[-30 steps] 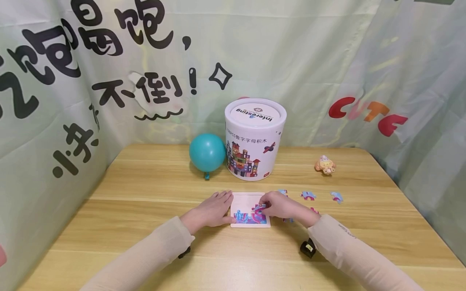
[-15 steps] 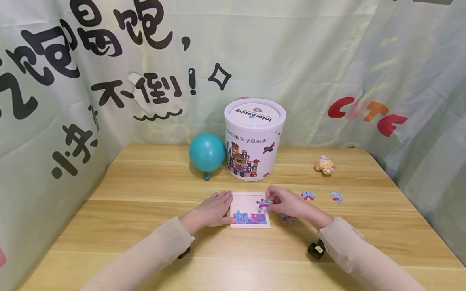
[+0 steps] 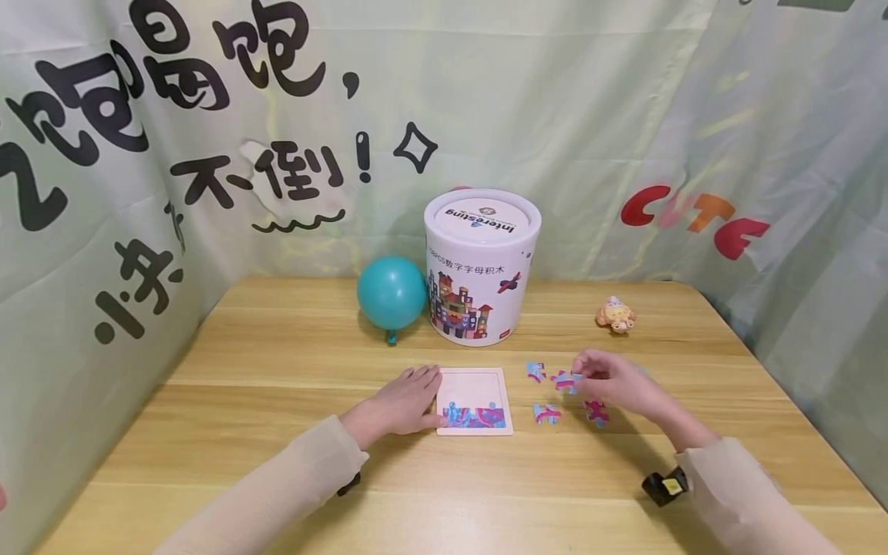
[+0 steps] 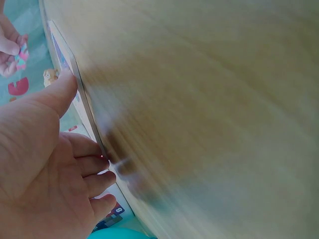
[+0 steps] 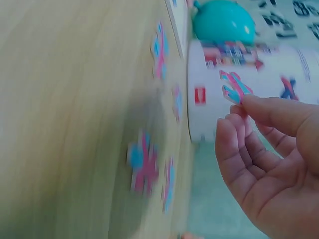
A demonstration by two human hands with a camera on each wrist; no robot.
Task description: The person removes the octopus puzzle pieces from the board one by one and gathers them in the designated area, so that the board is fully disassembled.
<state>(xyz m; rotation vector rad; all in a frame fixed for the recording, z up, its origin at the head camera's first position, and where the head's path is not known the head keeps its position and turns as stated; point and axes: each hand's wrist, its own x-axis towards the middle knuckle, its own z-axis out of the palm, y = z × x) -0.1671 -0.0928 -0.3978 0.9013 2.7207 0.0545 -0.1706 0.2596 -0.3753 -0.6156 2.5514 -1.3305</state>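
Note:
A white puzzle tray (image 3: 472,387) lies mid-table in the head view, with joined blue-and-pink pieces (image 3: 474,418) along its near side. My left hand (image 3: 405,401) rests at the tray's left edge, thumb and fingers extended against it. To the right, my right hand (image 3: 617,383) pinches a puzzle piece (image 5: 236,86) between thumb and fingertips, raised off the table. Loose pieces lie around there: a blue-and-pink one (image 3: 536,371), another nearer me (image 3: 546,414), and a mostly pink one (image 3: 597,412) below the right hand. That hand largely covers one more piece behind it.
Behind the tray stands a large white bucket (image 3: 479,270), with a teal balloon (image 3: 391,293) close at its left. A small toy figurine (image 3: 615,315) sits at the back right. Printed cloth (image 3: 583,116) hangs behind the table.
Holding the puzzle piece, my right hand has moved right, from over the tray to above the loose pieces. My left hand has stayed at the tray's left edge.

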